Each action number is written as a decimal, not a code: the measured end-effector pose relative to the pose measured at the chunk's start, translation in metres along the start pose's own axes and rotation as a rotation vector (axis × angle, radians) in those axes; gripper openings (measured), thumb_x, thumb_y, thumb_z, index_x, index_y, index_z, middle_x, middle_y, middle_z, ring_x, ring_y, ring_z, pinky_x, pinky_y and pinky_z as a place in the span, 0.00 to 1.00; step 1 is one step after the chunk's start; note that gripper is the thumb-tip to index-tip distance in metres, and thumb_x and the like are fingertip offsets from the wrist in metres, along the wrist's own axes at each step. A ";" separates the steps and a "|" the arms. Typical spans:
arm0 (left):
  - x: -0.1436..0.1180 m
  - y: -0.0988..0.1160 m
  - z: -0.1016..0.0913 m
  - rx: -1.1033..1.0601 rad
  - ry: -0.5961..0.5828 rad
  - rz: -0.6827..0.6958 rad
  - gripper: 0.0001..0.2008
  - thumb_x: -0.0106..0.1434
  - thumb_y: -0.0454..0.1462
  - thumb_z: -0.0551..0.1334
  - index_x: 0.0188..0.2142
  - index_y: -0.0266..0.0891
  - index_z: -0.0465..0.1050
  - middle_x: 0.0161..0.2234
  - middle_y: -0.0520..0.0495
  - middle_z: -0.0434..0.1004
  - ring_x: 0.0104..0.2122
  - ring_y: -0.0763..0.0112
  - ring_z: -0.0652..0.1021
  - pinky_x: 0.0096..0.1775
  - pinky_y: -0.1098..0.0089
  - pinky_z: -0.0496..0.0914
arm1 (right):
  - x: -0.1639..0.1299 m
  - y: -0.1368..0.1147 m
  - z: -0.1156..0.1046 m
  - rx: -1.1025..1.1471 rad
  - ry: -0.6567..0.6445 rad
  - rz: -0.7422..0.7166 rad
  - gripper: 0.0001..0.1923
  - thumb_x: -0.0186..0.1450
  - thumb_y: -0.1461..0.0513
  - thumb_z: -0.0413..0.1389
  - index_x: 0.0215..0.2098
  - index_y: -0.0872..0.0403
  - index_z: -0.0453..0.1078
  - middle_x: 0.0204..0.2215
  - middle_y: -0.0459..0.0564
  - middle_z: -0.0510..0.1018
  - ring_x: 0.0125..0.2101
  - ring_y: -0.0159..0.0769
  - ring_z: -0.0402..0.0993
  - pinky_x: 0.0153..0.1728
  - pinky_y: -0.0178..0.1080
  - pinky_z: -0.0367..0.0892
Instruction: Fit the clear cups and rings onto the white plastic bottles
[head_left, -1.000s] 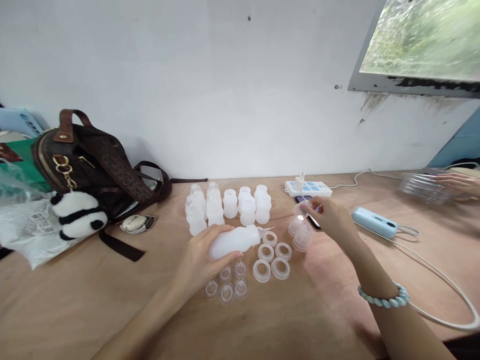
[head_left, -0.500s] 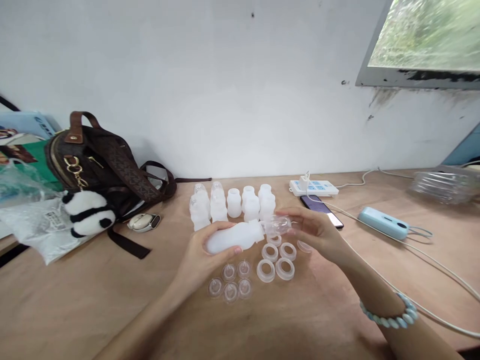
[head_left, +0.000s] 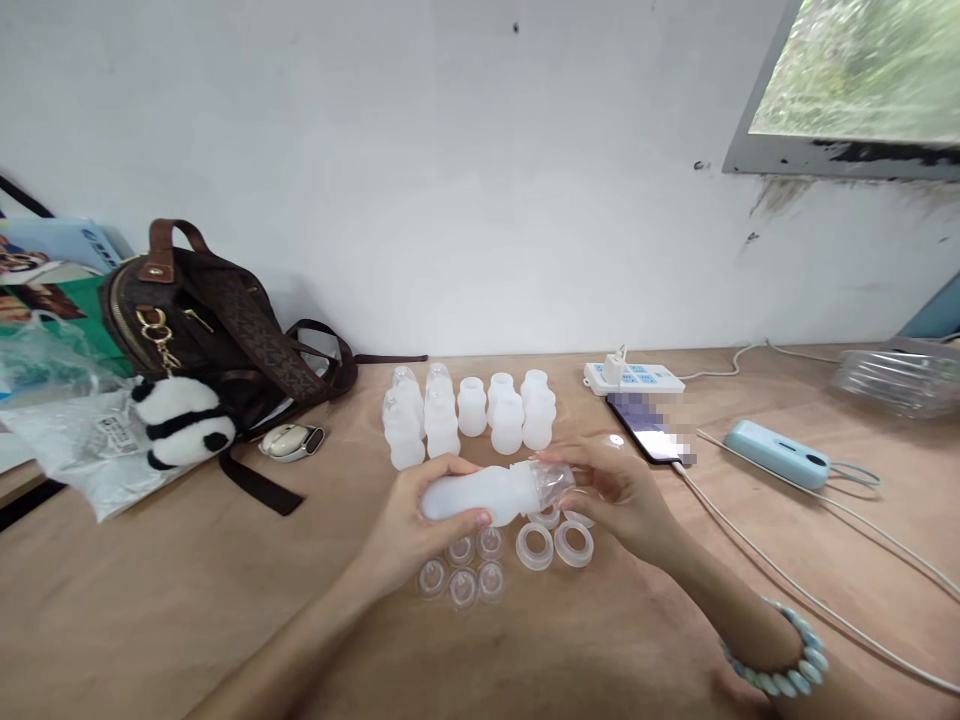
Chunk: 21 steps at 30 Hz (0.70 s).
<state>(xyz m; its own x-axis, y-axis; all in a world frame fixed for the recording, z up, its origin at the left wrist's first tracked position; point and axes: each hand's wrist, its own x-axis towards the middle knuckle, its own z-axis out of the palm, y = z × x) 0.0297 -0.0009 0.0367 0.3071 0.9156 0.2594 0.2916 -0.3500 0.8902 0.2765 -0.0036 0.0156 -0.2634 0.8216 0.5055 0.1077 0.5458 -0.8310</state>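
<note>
My left hand [head_left: 420,510] is wrapped round a milky white baby bottle [head_left: 472,497] that lies on its side in the air, mouth to the right. At that mouth, my right hand [head_left: 615,495] grips a clear dome cap [head_left: 553,484], which sits against the bottle's neck. Below them on the table lie several clear silicone nipples [head_left: 463,588] and several translucent collar rings [head_left: 574,544], some partly hidden by my right hand. Behind stand several white bottles: capped ones [head_left: 441,420] on the left, open ones [head_left: 508,422] on the right.
A brown backpack [head_left: 217,320] with a panda plush [head_left: 184,422] and a computer mouse [head_left: 291,441] are on the left. A phone [head_left: 645,425], a power strip [head_left: 636,379], a light blue power bank [head_left: 778,453] and a white cable [head_left: 795,570] occupy the right side of the wooden table.
The clear cap has come onto the bottle's neck; before, it was tilted with a gap at the mouth. Both hands have shifted slightly down, and the view has moved a little.
</note>
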 end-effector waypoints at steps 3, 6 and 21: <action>0.000 -0.002 0.001 -0.018 -0.016 -0.005 0.14 0.52 0.42 0.68 0.36 0.37 0.74 0.32 0.50 0.78 0.29 0.68 0.76 0.29 0.73 0.68 | -0.001 0.003 0.003 -0.029 0.013 -0.004 0.16 0.62 0.56 0.63 0.49 0.45 0.76 0.43 0.50 0.80 0.42 0.40 0.77 0.40 0.42 0.77; 0.000 -0.003 0.001 -0.008 -0.036 -0.002 0.15 0.53 0.44 0.68 0.37 0.37 0.74 0.32 0.50 0.77 0.28 0.68 0.75 0.29 0.73 0.67 | -0.002 0.002 0.005 -0.060 0.029 -0.020 0.16 0.63 0.58 0.63 0.49 0.44 0.76 0.44 0.50 0.80 0.43 0.41 0.77 0.41 0.42 0.77; 0.017 -0.048 0.005 0.272 -0.121 0.130 0.15 0.59 0.42 0.67 0.45 0.40 0.74 0.48 0.42 0.75 0.48 0.56 0.72 0.51 0.57 0.66 | -0.005 -0.003 0.030 -0.168 0.199 -0.092 0.19 0.66 0.62 0.58 0.55 0.47 0.68 0.38 0.49 0.82 0.31 0.34 0.79 0.32 0.37 0.77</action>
<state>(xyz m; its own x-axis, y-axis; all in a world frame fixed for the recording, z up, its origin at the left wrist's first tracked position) 0.0258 0.0301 -0.0037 0.4583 0.8355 0.3031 0.4691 -0.5171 0.7159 0.2484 -0.0142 0.0081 -0.0880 0.7747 0.6262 0.2536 0.6254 -0.7380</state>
